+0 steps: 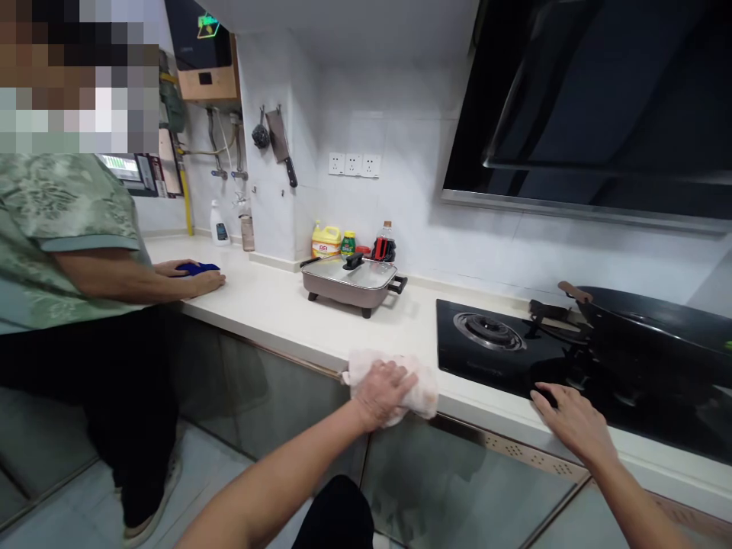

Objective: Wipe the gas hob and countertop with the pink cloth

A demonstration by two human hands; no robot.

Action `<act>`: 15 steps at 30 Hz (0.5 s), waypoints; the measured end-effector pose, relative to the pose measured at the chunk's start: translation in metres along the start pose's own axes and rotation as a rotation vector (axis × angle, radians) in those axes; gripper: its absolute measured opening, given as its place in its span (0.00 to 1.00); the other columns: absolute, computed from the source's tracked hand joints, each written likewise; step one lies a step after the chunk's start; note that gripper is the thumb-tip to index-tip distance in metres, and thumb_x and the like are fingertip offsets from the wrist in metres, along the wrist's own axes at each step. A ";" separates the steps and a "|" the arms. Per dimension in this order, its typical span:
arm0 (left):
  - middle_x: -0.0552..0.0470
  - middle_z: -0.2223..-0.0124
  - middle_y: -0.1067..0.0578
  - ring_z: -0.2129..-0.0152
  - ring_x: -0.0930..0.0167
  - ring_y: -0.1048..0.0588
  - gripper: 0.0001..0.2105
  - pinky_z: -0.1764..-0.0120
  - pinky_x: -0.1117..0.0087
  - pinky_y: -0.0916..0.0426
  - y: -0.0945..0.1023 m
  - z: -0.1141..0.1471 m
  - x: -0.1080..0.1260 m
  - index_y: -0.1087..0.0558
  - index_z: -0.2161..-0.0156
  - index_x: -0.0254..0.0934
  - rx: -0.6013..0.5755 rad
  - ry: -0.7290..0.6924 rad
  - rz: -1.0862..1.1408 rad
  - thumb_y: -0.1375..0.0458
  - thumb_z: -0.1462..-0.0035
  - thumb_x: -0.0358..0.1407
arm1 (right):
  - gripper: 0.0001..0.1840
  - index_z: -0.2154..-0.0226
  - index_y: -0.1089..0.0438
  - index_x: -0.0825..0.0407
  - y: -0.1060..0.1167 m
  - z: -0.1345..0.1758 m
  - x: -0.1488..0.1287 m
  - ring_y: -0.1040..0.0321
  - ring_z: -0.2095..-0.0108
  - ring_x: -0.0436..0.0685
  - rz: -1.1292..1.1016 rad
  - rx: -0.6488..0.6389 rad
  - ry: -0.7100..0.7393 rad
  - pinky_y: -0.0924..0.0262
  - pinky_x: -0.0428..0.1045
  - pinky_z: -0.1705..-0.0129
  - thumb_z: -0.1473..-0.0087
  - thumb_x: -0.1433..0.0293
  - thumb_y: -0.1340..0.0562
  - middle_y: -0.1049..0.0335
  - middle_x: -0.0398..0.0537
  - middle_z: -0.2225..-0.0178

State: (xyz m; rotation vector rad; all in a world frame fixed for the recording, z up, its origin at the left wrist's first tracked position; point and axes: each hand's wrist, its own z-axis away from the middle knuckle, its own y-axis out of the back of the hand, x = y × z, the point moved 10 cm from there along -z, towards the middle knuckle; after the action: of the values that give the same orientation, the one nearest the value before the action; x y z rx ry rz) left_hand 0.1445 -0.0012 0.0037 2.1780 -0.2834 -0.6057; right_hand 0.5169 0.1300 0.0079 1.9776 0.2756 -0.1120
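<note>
My left hand [382, 395] presses on a pale pinkish-white cloth [366, 366] at the front edge of the white countertop [268, 305], its fingers curled onto the fabric. Part of the cloth hangs over the edge. To the right, my right hand [576, 427] rests at the front of the black gas stove [474, 364], thumb apart from the fingers and nothing held. Behind the cloth stands a brown electric pan [343, 286] with a glass lid.
On the stove's right side sits a large black wok [657, 328]. Several bottles, including a yellow jug [325, 241], line the wall. A cleaver [280, 141] hangs on the pillar. At left a person [74, 236] has both hands by a blue cloth [199, 268]. A range hood [595, 107] overhangs the stove.
</note>
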 end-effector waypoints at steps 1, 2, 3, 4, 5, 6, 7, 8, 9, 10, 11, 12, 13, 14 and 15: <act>0.40 0.43 0.30 0.48 0.53 0.33 0.35 0.47 0.49 0.41 0.002 0.014 -0.023 0.38 0.35 0.39 -0.012 0.034 -0.001 0.35 0.44 0.48 | 0.33 0.46 0.28 0.42 -0.001 0.000 -0.001 0.35 0.43 0.69 -0.001 0.002 0.007 0.41 0.66 0.41 0.40 0.45 0.55 0.32 0.53 0.42; 0.40 0.44 0.29 0.48 0.53 0.33 0.34 0.46 0.49 0.41 0.005 0.028 -0.046 0.37 0.36 0.39 -0.022 0.069 0.003 0.34 0.45 0.48 | 0.33 0.46 0.28 0.43 -0.001 0.000 -0.001 0.35 0.43 0.69 -0.004 0.004 0.011 0.42 0.66 0.41 0.40 0.45 0.55 0.32 0.53 0.43; 0.39 0.45 0.29 0.49 0.53 0.33 0.34 0.46 0.48 0.41 0.009 0.041 -0.067 0.35 0.38 0.39 -0.032 0.097 0.007 0.34 0.47 0.49 | 0.34 0.46 0.28 0.43 -0.001 0.000 -0.001 0.35 0.43 0.69 -0.007 0.006 0.011 0.42 0.66 0.40 0.41 0.45 0.55 0.32 0.53 0.43; 0.39 0.45 0.29 0.49 0.52 0.33 0.33 0.45 0.48 0.42 0.012 0.053 -0.087 0.34 0.39 0.39 -0.050 0.123 0.008 0.34 0.47 0.48 | 0.34 0.46 0.28 0.42 -0.001 0.000 -0.001 0.34 0.43 0.69 -0.012 0.009 0.009 0.42 0.66 0.40 0.41 0.45 0.54 0.32 0.52 0.43; 0.39 0.44 0.30 0.48 0.52 0.34 0.32 0.44 0.48 0.42 0.016 0.065 -0.106 0.34 0.40 0.39 -0.073 0.151 0.009 0.34 0.48 0.48 | 0.34 0.45 0.28 0.42 -0.001 0.000 -0.002 0.34 0.43 0.69 -0.015 0.014 0.004 0.43 0.66 0.40 0.41 0.45 0.54 0.32 0.52 0.43; 0.39 0.44 0.30 0.47 0.52 0.34 0.32 0.43 0.48 0.43 0.020 0.075 -0.124 0.33 0.40 0.39 -0.100 0.171 0.008 0.34 0.48 0.47 | 0.34 0.45 0.28 0.42 -0.001 0.001 -0.002 0.34 0.43 0.69 -0.017 0.019 -0.004 0.43 0.66 0.39 0.41 0.45 0.54 0.32 0.52 0.43; 0.39 0.42 0.31 0.46 0.52 0.35 0.31 0.41 0.49 0.44 0.025 0.086 -0.141 0.34 0.40 0.39 -0.129 0.204 0.003 0.34 0.48 0.46 | 0.33 0.45 0.28 0.42 0.000 0.001 -0.002 0.35 0.43 0.69 -0.017 0.022 -0.010 0.44 0.66 0.39 0.41 0.45 0.54 0.32 0.52 0.43; 0.39 0.42 0.31 0.45 0.52 0.35 0.31 0.40 0.50 0.45 0.029 0.096 -0.156 0.34 0.40 0.39 -0.158 0.235 -0.005 0.35 0.48 0.44 | 0.33 0.45 0.28 0.42 0.000 0.001 -0.003 0.35 0.43 0.69 -0.016 0.024 -0.016 0.44 0.66 0.39 0.41 0.46 0.54 0.31 0.52 0.43; 0.39 0.41 0.32 0.44 0.53 0.36 0.31 0.39 0.50 0.46 0.033 0.105 -0.171 0.34 0.40 0.39 -0.186 0.268 -0.015 0.35 0.48 0.42 | 0.33 0.46 0.28 0.42 0.000 0.001 -0.004 0.35 0.43 0.69 -0.015 0.025 -0.018 0.44 0.66 0.39 0.42 0.46 0.53 0.31 0.52 0.43; 0.39 0.40 0.32 0.43 0.53 0.36 0.31 0.39 0.51 0.47 0.037 0.114 -0.185 0.35 0.40 0.39 -0.211 0.307 -0.029 0.35 0.48 0.40 | 0.32 0.46 0.28 0.42 0.000 0.002 -0.005 0.35 0.43 0.69 -0.014 0.027 -0.017 0.45 0.66 0.39 0.42 0.46 0.53 0.31 0.52 0.43; 0.39 0.40 0.32 0.43 0.53 0.36 0.31 0.38 0.51 0.47 0.040 0.122 -0.198 0.35 0.40 0.39 -0.229 0.346 -0.047 0.35 0.49 0.38 | 0.32 0.46 0.28 0.43 0.000 0.002 -0.006 0.35 0.43 0.69 -0.014 0.029 -0.016 0.45 0.66 0.39 0.42 0.47 0.53 0.31 0.52 0.43; 0.39 0.40 0.32 0.43 0.53 0.36 0.31 0.38 0.50 0.47 0.044 0.129 -0.209 0.36 0.40 0.39 -0.239 0.386 -0.068 0.35 0.51 0.36 | 0.32 0.46 0.29 0.43 0.001 0.002 -0.007 0.35 0.43 0.69 -0.014 0.032 -0.014 0.45 0.66 0.38 0.41 0.47 0.53 0.31 0.52 0.43; 0.39 0.40 0.32 0.43 0.53 0.36 0.31 0.38 0.50 0.47 0.048 0.135 -0.218 0.36 0.41 0.39 -0.244 0.423 -0.095 0.35 0.52 0.35 | 0.32 0.45 0.29 0.43 0.001 0.002 -0.008 0.35 0.43 0.69 -0.015 0.037 -0.012 0.46 0.65 0.38 0.41 0.47 0.53 0.32 0.52 0.43; 0.38 0.40 0.32 0.43 0.52 0.36 0.32 0.39 0.50 0.47 0.051 0.139 -0.226 0.36 0.41 0.39 -0.246 0.461 -0.126 0.35 0.53 0.34 | 0.32 0.45 0.29 0.43 0.002 0.003 -0.009 0.36 0.42 0.68 -0.015 0.043 -0.010 0.46 0.65 0.38 0.41 0.48 0.53 0.32 0.52 0.43; 0.38 0.41 0.32 0.44 0.52 0.36 0.31 0.40 0.50 0.46 0.054 0.142 -0.231 0.36 0.42 0.38 -0.247 0.497 -0.161 0.35 0.53 0.33 | 0.32 0.45 0.29 0.43 0.003 0.003 -0.011 0.36 0.42 0.68 -0.013 0.046 -0.007 0.46 0.65 0.37 0.41 0.48 0.53 0.32 0.51 0.43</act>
State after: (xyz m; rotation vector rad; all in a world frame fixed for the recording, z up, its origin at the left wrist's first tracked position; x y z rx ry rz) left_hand -0.1266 -0.0384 0.0449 2.0410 0.2220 -0.1573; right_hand 0.5074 0.1248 0.0115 2.0203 0.2836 -0.1350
